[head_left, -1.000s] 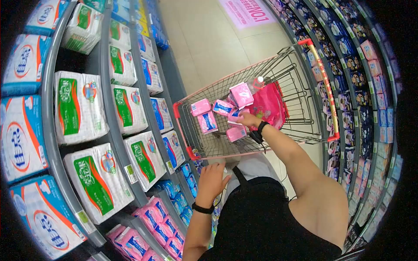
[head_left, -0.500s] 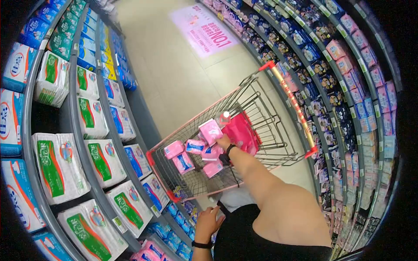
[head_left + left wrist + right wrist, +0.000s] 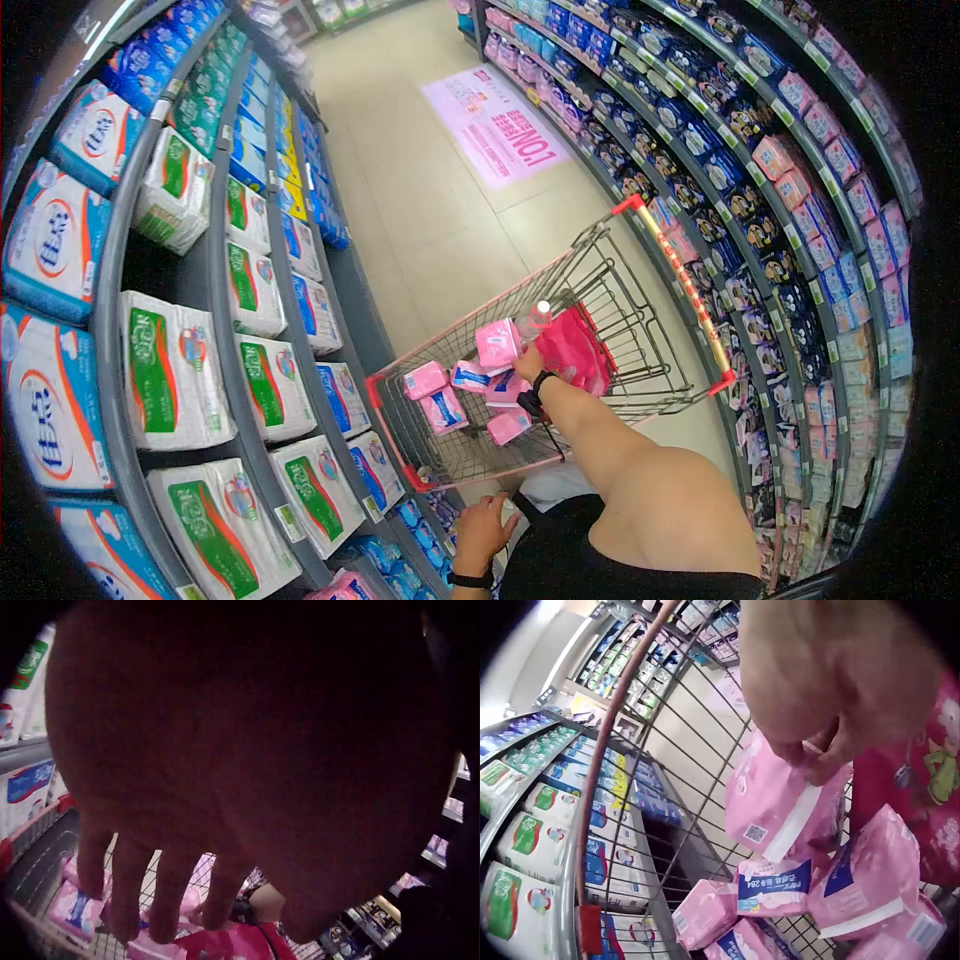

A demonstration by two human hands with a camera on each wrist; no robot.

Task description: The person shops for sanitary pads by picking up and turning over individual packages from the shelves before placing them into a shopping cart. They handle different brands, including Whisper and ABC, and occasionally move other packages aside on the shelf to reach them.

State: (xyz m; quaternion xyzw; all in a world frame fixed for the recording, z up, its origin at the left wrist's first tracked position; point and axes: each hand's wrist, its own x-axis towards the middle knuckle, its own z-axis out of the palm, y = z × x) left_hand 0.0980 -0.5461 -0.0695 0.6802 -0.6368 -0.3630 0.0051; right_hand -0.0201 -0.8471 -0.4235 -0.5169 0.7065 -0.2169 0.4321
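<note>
My right hand (image 3: 531, 366) reaches into the shopping cart (image 3: 692, 290). In the right wrist view its fingertips pinch the upper edge of a pink pack of sanitary pads (image 3: 769, 796). Below that pack lie several more pink packs, one with a blue label (image 3: 774, 887) facing the camera. Right beside the hand are a clear bottle with a white cap (image 3: 541, 312) and a bright pink bag (image 3: 580, 350). My left hand (image 3: 482, 528) hangs near my body, outside the cart, its fingers loosely extended and holding nothing. In the left wrist view that hand hides most of the scene.
On the left, a shelf carries white tissue packs with green labels (image 3: 172, 370) and blue-and-white packs (image 3: 55, 395). Shelves of small dark and pink packs (image 3: 730, 150) line the right. Ahead runs a tiled aisle with a pink floor sign (image 3: 495, 127).
My right hand has left a lower pink pack and taken hold of the upper one near the bottle. The head view has turned toward the aisle; my left hand stays by my body.
</note>
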